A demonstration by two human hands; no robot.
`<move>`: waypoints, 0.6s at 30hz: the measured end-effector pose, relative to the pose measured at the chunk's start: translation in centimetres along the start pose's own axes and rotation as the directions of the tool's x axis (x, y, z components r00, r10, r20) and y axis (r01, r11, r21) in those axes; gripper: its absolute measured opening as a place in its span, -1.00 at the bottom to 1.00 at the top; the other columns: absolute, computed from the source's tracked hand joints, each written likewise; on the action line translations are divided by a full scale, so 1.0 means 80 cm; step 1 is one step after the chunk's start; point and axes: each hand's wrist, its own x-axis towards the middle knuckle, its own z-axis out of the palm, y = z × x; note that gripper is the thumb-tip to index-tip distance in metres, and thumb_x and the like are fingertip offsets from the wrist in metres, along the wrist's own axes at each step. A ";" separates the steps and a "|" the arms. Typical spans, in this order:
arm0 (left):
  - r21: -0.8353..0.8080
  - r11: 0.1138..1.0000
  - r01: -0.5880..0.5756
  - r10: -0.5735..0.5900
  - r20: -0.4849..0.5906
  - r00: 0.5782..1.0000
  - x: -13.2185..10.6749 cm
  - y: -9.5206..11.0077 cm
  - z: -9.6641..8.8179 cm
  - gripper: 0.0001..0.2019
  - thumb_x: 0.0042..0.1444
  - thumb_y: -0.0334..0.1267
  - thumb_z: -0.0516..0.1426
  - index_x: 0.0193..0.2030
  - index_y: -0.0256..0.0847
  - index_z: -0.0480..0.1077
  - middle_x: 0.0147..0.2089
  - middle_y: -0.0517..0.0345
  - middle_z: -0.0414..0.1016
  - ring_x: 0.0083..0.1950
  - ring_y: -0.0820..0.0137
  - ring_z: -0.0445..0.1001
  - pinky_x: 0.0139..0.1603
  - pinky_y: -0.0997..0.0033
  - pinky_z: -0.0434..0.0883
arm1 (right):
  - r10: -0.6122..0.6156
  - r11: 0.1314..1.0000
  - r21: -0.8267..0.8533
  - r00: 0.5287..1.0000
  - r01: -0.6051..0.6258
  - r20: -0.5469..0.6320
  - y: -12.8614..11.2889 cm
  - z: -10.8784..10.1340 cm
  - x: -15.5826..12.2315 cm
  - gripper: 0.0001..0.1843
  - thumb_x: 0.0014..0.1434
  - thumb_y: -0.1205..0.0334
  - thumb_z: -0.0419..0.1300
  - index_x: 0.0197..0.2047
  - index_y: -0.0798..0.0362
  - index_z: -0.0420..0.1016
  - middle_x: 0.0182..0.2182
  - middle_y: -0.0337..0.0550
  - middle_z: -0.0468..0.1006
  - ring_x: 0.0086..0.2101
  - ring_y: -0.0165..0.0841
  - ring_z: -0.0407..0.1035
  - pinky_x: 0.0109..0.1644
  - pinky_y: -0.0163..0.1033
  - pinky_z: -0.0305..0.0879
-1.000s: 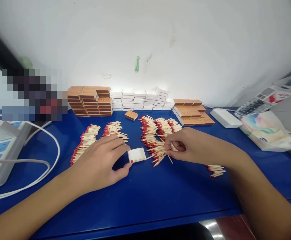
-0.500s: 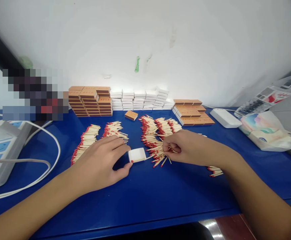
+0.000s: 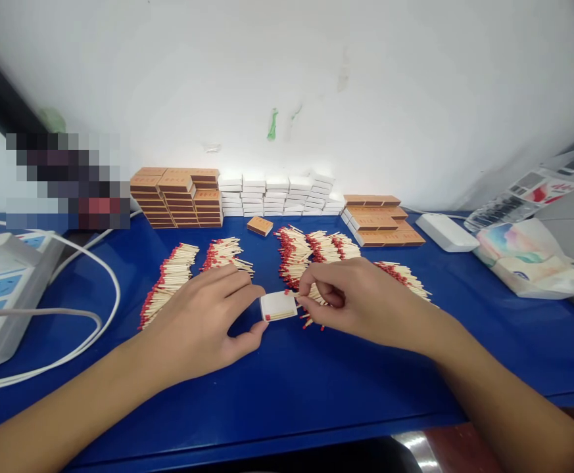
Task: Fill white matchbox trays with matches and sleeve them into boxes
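Note:
Between thumb and forefinger, my left hand (image 3: pixel 217 309) grips the left end of a white matchbox tray (image 3: pixel 279 303). A few red-headed matches (image 3: pixel 281 316) lie along the tray's near side. At the tray's right end, my right hand (image 3: pixel 346 292) pinches matches whose red tips (image 3: pixel 287 293) show over the tray; how many is unclear. Partly under my right hand is a long row of loose matches (image 3: pixel 294 263). More matches (image 3: pixel 173 276) lie beyond my left forearm, and another heap (image 3: pixel 405 279) sits right of my right hand.
Against the wall stand brown matchboxes (image 3: pixel 175 197), white trays (image 3: pixel 277 194) and more brown boxes (image 3: pixel 382 223). A single matchbox (image 3: pixel 260 226) lies before them. At the left is a power strip (image 3: pixel 5 289) with white cables; at the right, a white adapter (image 3: pixel 447 232) and a tissue pack (image 3: pixel 528 256).
My right hand has moved left from the match row to the tray, bringing matches with it. The tray and my left hand have shifted slightly right.

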 end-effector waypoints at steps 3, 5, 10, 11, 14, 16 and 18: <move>0.011 1.000 -0.023 0.023 -0.014 1.000 0.001 0.003 0.001 -0.82 0.36 -0.25 0.22 0.01 -0.24 0.55 -0.20 0.06 0.55 -0.14 0.19 0.55 -0.13 0.15 0.51 | -0.052 0.998 -0.039 0.999 0.051 -0.009 -0.011 0.009 0.000 -0.92 0.29 0.34 0.23 -0.27 0.02 0.53 -0.54 -0.36 0.39 -0.52 -0.46 0.22 -0.36 -0.30 0.01; 0.013 0.999 -0.032 0.032 -0.020 0.999 0.001 0.004 0.001 -0.83 0.35 -0.26 0.22 0.01 -0.25 0.55 -0.21 0.06 0.54 -0.15 0.20 0.55 -0.14 0.15 0.51 | -0.065 0.996 -0.063 0.998 0.065 -0.001 -0.013 0.011 0.000 -0.93 0.27 0.36 0.24 -0.26 0.03 0.53 -0.54 -0.36 0.41 -0.52 -0.45 0.23 -0.35 -0.29 -0.01; 0.004 0.999 -0.052 0.052 -0.042 0.998 0.002 0.007 0.000 -0.82 0.34 -0.29 0.23 0.03 -0.27 0.55 -0.18 0.03 0.57 -0.14 0.20 0.55 -0.11 0.14 0.54 | -0.040 0.994 -0.104 0.998 0.045 0.051 -0.014 0.013 0.002 -0.92 0.28 0.35 0.24 -0.25 0.03 0.56 -0.50 -0.29 0.51 -0.50 -0.43 0.26 -0.34 -0.26 -0.04; 0.007 0.998 -0.054 0.055 -0.045 0.998 0.002 0.007 0.000 -0.82 0.34 -0.29 0.23 0.03 -0.26 0.55 -0.17 0.03 0.58 -0.13 0.20 0.55 -0.10 0.13 0.54 | -0.033 0.993 -0.107 0.998 0.039 0.059 -0.014 0.013 0.002 -0.92 0.29 0.35 0.23 -0.24 0.03 0.56 -0.48 -0.28 0.52 -0.49 -0.42 0.27 -0.34 -0.25 -0.03; 0.027 0.998 -0.048 0.049 -0.055 0.997 0.002 0.007 0.000 -0.84 0.36 -0.27 0.21 0.01 -0.24 0.54 -0.18 0.03 0.59 -0.14 0.20 0.56 -0.11 0.14 0.55 | -0.013 0.995 -0.100 0.999 0.018 0.046 -0.009 0.006 0.000 -0.90 0.34 0.28 0.23 -0.20 0.01 0.60 -0.50 -0.30 0.50 -0.49 -0.42 0.26 -0.36 -0.26 -0.01; 0.036 0.999 -0.034 0.036 -0.059 0.998 0.002 0.005 0.000 -0.85 0.36 -0.26 0.21 -0.01 -0.23 0.54 -0.20 0.04 0.60 -0.15 0.21 0.56 -0.12 0.16 0.55 | 0.016 0.997 -0.082 1.000 -0.015 0.013 0.000 -0.005 -0.003 -0.87 0.37 0.22 0.23 -0.18 -0.02 0.63 -0.56 -0.34 0.42 -0.53 -0.43 0.22 -0.38 -0.27 0.01; 0.033 0.999 -0.016 0.018 -0.055 0.998 0.001 0.001 0.000 -0.85 0.36 -0.25 0.21 -0.02 -0.23 0.54 -0.21 0.04 0.60 -0.16 0.22 0.57 -0.11 0.15 0.56 | 0.047 0.997 -0.058 0.999 -0.046 0.020 0.014 -0.019 -0.007 -0.85 0.37 0.17 0.24 -0.16 -0.04 0.65 -0.59 -0.37 0.35 -0.55 -0.44 0.19 -0.40 -0.28 0.02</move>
